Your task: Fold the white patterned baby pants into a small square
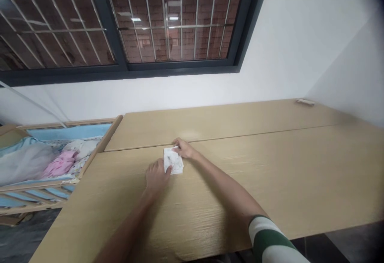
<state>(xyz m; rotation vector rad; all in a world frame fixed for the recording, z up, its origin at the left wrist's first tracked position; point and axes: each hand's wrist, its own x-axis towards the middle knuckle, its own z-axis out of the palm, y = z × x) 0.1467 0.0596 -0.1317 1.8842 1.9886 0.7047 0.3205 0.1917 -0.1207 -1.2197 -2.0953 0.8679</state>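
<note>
A small white piece of paper or flat packet (173, 161) with faint grey marks lies low over the wooden board table (270, 167). My left hand (157, 175) is at its lower left edge, the thumb pressed on its face and the fingers curled to the left. At the top right corner, my right hand (183, 149) grips it, thumb on the front and fingers around the upper edge. Whether it is one sheet or a folded stack, I cannot tell. The underside of the paper is hidden.
A wooden crib (99, 145) with blue lining stands against the table's left side, holding a pink cloth (61, 164) and bedding. A seam crosses the board behind my hands. One small pale object (305, 102) lies at the far right by the wall. A barred window (180, 65) is above.
</note>
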